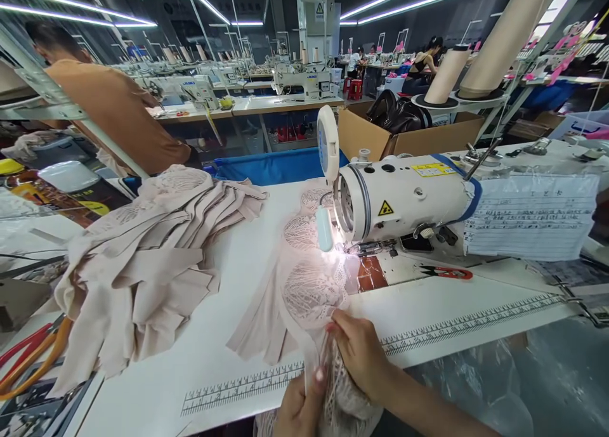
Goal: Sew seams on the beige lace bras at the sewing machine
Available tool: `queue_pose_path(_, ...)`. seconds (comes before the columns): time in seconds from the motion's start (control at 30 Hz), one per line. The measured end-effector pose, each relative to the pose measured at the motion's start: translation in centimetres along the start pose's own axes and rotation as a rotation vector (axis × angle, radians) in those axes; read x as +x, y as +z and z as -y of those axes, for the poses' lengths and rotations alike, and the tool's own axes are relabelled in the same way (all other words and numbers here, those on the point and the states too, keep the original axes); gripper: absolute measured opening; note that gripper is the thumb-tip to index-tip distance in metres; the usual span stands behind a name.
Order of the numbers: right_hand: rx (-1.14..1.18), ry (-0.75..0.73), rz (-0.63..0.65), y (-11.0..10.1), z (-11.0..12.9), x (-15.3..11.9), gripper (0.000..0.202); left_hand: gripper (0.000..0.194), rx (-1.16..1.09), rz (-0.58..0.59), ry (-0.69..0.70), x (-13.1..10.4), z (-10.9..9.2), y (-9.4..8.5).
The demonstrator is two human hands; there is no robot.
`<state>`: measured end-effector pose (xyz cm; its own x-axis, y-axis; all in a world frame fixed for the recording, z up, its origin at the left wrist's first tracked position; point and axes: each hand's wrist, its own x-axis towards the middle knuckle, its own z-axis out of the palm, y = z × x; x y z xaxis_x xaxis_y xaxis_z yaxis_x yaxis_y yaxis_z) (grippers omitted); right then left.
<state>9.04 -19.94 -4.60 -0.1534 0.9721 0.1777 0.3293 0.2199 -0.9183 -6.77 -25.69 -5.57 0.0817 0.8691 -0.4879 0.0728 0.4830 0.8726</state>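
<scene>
A pale pink lace bra piece (309,291) lies on the white table and runs back under the lit needle area of a sewing machine (394,196). My left hand (301,406) is closed on its near edge at the table's front, thumb on top. Close by on the right, my right hand (359,354) pinches the lace edge between thumb and fingers. More lace hangs below my hands over the table edge. A small light-green lamp (324,229) hangs by the needle, whose tip is lost in glare.
A heap of pale pink fabric pieces (157,266) covers the table's left side. Orange-handled scissors (42,354) lie at far left, red thread snips (447,272) right of the machine. A printed ruler (457,326) follows the front edge. Behind stands a cardboard box (361,132); a person (109,113) works at left.
</scene>
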Motion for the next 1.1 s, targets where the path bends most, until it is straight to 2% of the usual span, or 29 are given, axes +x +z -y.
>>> queue_pose_path(0.07, 0.154, 0.091, 0.120, -0.8, 0.5, 0.3, 0.034, 0.067, -0.255, 0.091, -0.013, 1.0, -0.6, -0.8)
queue_pose_path(0.1, 0.211, 0.114, 0.219, -1.3, 0.8, 0.3, 0.036, 0.070, -0.363, 0.112, -0.005, 1.6, -1.0, -1.1)
queue_pose_path(0.17, 0.185, 0.104, 0.398, -2.0, 1.4, 0.2, 0.038, 0.070, -0.432, 0.033, -0.037, 2.6, -2.2, -1.6)
queue_pose_path(0.2, 0.077, 0.078, 0.427, -2.1, 1.6, 0.0, 0.037, 0.068, -0.385, -0.044, -0.068, 2.9, -2.7, -1.7)
queue_pose_path(0.27, -0.281, 0.019, 0.364, -1.6, 1.6, -0.6, 0.030, 0.060, -0.218, -0.156, -0.070, 3.1, -3.4, -1.7)
queue_pose_path(0.33, -0.665, -0.019, 0.268, -0.6, 1.5, -1.2, 0.020, 0.060, -0.059, -0.165, 0.030, 3.0, -3.9, -1.5)
queue_pose_path(0.37, -0.804, -0.024, 0.264, -0.1, 1.4, -1.4, 0.017, 0.061, 0.006, -0.152, 0.093, 3.1, -4.3, -1.5)
queue_pose_path(0.47, -1.005, 0.009, 0.356, 0.8, 1.4, -1.2, 0.014, 0.060, 0.198, -0.110, 0.240, 4.9, -5.8, -2.5)
queue_pose_path(0.53, -1.036, 0.032, 0.383, 0.6, 1.8, -1.0, 0.013, 0.057, 0.385, -0.111, 0.362, 7.4, -7.2, -4.4)
queue_pose_path(0.57, -1.037, 0.048, 0.386, 0.3, 2.0, -0.9, 0.013, 0.057, 0.502, -0.157, 0.448, 9.0, -7.9, -5.6)
queue_pose_path(0.63, -1.021, 0.089, 0.386, -0.6, 2.1, -0.9, 0.013, 0.057, 0.716, -0.327, 0.543, 12.1, -9.1, -8.5)
queue_pose_path(0.73, -0.986, 0.130, 0.362, -2.1, 1.9, -1.1, 0.015, 0.060, 0.922, -0.590, 0.531, 15.0, -9.9, -11.9)
queue_pose_path(0.8, -0.974, 0.144, 0.342, -2.8, 1.8, -1.1, 0.019, 0.061, 0.999, -0.753, 0.607, 15.1, -9.8, -12.3)
queue_pose_path(0.83, -0.968, 0.159, 0.344, -3.1, 1.9, -1.0, 0.022, 0.055, 1.031, -0.761, 0.722, 14.6, -9.5, -11.8)
queue_pose_path(0.87, -0.956, 0.172, 0.357, -3.6, 2.2, -0.7, 0.024, 0.047, 1.069, -0.681, 0.886, 14.0, -9.3, -10.7)
queue_pose_path(0.9, -0.937, 0.179, 0.381, -4.2, 2.5, -0.5, 0.026, 0.038, 1.110, -0.505, 1.073, 13.2, -9.0, -9.3)
queue_pose_path(0.93, -0.916, 0.179, 0.416, -5.1, 3.0, -0.1, 0.025, 0.035, 1.150, -0.207, 1.244, 12.5, -8.7, -7.6)
queue_pose_path(0.97, -0.890, 0.161, 0.457, -6.2, 3.4, 0.2, 0.023, 0.035, 1.207, 0.167, 1.352, 11.8, -8.4, -5.7)
queue_pose_path(1.0, -0.875, 0.136, 0.500, -7.5, 3.8, 0.7, 0.021, 0.037, 1.241, 0.410, 1.382, 11.2, -8.1, -3.8)
queue_pose_path(1.03, -0.873, 0.114, 0.549, -9.1, 4.0, 1.1, 0.020, 0.042, 1.266, 0.488, 1.367, 10.8, -7.8, -2.0)
queue_pose_path(1.1, -0.907, 0.054, 0.580, -12.0, 3.9, 2.3, 0.022, 0.054, 1.293, 0.469, 1.321, 10.4, -7.3, 0.8)
